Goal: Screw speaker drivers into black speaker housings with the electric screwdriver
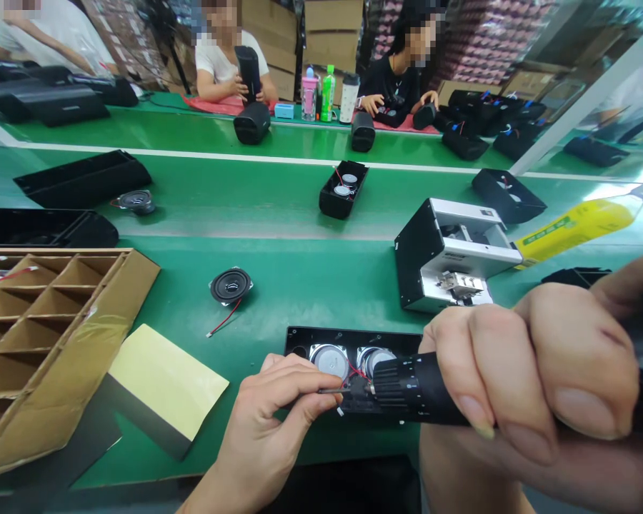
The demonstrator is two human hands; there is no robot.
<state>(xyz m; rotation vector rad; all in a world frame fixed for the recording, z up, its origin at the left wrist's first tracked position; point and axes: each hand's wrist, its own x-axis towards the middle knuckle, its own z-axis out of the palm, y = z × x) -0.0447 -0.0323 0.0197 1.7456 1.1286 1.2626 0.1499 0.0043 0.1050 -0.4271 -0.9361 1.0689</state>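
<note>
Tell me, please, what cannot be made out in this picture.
In the head view:
Grip of the driver, mostly hidden by the right hand.
Right end of the speaker housing, behind that hand.
Left part of the cardboard tray, cut off by the edge.
Lettering on the yellow bottle, too small and blurred.

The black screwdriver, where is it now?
In the head view, the black screwdriver is at lower right, in the right hand, its front pointing toward the left hand, in front of the black case.
</note>
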